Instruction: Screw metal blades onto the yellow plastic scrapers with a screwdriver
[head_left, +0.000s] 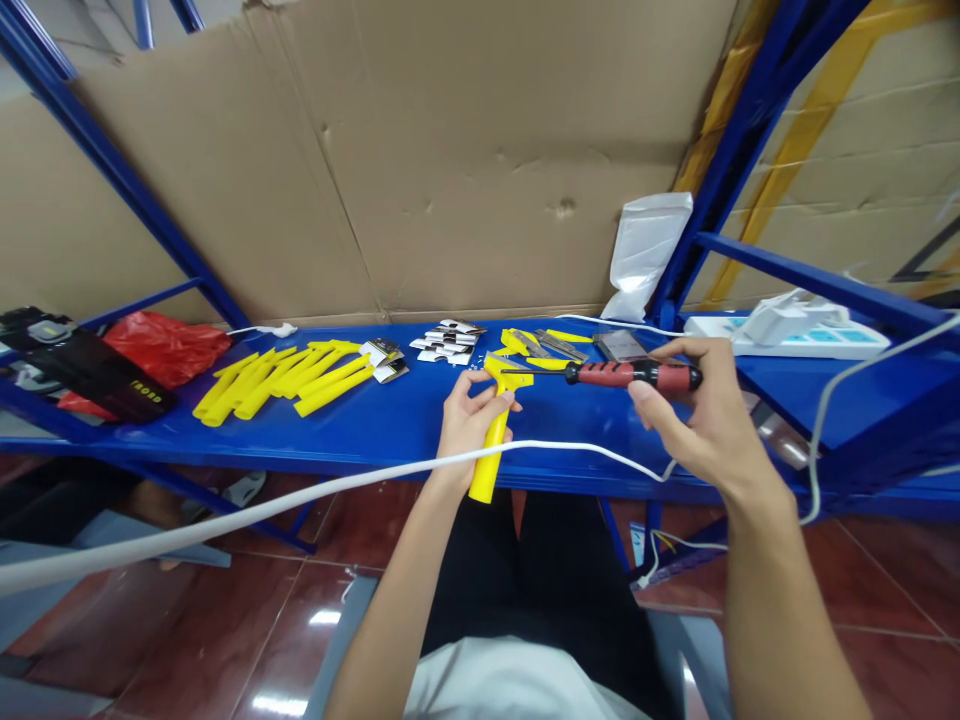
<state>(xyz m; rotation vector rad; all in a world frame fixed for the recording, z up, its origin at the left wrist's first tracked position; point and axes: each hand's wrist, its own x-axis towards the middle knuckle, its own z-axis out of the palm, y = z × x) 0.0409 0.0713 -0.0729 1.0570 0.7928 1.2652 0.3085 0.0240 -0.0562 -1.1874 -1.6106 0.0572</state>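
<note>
My left hand (471, 422) is wrapped round a yellow plastic scraper (491, 452), its handle pointing down toward me and its wide head at the top. A red and black screwdriver (630, 376) lies level in the fingers of my right hand (712, 415). Its thin shaft reaches left to the scraper's head, where the tip seems to touch; the exact contact is too small to make out. Just behind the scraper are loose yellow scraper parts and grey blades (551, 345). Tiny screws (480, 362) appear to lie beside the head.
Yellow scrapers (281, 380) lie in a row at left, near stacked printed cards (448, 342). A black case (82, 365) and red bag (161, 345) stand far left. A white power strip (795, 335) sits at right. A white cable (300, 490) crosses in front of the blue shelf (360, 435).
</note>
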